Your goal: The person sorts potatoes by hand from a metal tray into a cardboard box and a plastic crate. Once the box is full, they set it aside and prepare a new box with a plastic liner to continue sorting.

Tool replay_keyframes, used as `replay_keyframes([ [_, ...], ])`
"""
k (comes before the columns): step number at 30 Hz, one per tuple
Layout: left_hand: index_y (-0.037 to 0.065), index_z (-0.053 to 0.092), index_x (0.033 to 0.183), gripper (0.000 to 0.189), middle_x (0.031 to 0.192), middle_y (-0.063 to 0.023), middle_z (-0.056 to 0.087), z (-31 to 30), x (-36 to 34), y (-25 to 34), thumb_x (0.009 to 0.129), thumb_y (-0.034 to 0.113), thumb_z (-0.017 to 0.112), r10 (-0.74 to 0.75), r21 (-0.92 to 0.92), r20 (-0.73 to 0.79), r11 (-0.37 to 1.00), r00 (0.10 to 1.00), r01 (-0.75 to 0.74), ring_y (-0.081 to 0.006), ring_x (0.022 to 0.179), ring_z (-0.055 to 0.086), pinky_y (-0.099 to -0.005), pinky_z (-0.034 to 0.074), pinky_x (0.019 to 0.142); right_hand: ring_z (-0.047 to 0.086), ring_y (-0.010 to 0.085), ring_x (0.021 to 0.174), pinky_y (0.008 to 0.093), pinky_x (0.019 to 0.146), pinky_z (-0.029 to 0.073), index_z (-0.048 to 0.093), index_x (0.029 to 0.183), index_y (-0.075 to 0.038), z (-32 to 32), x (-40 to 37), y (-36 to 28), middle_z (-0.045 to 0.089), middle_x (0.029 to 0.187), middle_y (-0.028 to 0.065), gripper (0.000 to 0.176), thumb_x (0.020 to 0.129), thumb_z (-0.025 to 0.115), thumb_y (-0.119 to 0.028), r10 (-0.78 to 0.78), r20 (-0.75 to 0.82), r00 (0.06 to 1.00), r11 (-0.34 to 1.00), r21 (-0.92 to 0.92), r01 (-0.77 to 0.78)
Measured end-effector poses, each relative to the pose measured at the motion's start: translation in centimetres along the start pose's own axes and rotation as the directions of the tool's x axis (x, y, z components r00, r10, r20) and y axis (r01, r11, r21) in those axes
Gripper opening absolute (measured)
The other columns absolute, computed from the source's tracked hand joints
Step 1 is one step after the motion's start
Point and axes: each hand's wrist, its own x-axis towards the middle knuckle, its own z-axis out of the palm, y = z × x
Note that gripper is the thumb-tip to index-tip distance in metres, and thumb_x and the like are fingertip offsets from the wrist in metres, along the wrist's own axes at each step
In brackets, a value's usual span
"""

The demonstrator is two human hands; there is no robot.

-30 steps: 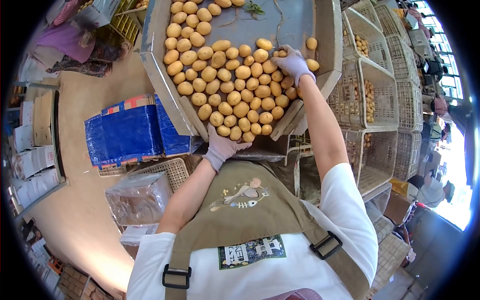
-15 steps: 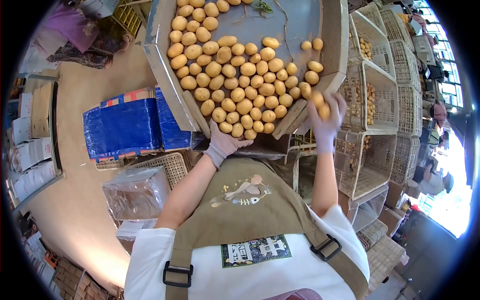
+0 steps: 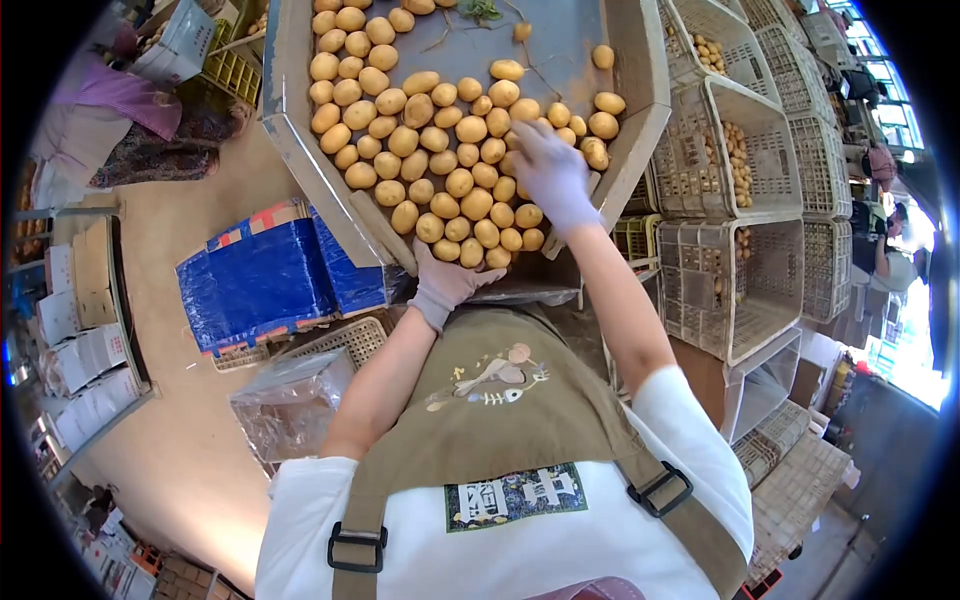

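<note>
The gloved right hand [image 3: 550, 175] lies palm-down on the potatoes [image 3: 440, 150] at the 4 o'clock side of the heap in the tray [image 3: 292, 150]; its back hides the fingers, so I cannot tell whether it grasps one. The gloved left hand [image 3: 447, 282] rests released, fingers spread, against the tray's mouth at 6 o'clock, just under the lowest potatoes. Crates [image 3: 720, 290] stand at the tray's 3 o'clock.

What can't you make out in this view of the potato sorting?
- Right hand: head view, motion blur; grip on the potatoes unclear.
- Sorting tray: far end cut off by top edge.
- Crates: contents too small, behind mesh walls.
- Space under left hand: hidden by hand and apron.
</note>
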Motion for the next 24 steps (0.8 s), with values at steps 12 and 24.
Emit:
replay_keyframes([
  [12,0.019,0.024,0.158,0.086,0.164,-0.0098,0.025,0.2,-0.3,0.0,0.093,0.071,0.038,-0.059,-0.19,-0.111,0.981,0.992,0.037,-0.0409,0.15,0.023,-0.0739,0.027,0.11,0.066,0.0352,0.108,0.0451,0.088,0.053,0.058,0.127,-0.015,5.0,8.3,0.1,0.069,0.116,0.0145,0.038,0.091,0.058,-0.026,0.294,0.178,0.939,0.931,0.168,-0.323],
  [24,0.019,0.024,0.159,0.09,0.165,-0.0124,0.022,1.1,0.2,0.2,0.091,0.077,0.032,-0.081,-0.172,-0.168,0.984,0.982,0.052,-0.0451,0.149,0.024,-0.0778,0.029,0.107,0.07,0.0277,0.108,0.0466,0.084,0.055,0.07,0.12,-0.023,-1.3,6.2,8.3,0.072,0.119,0.0073,0.03,0.093,0.059,-0.019,0.454,0.561,0.692,0.648,-0.741,0.175],
])
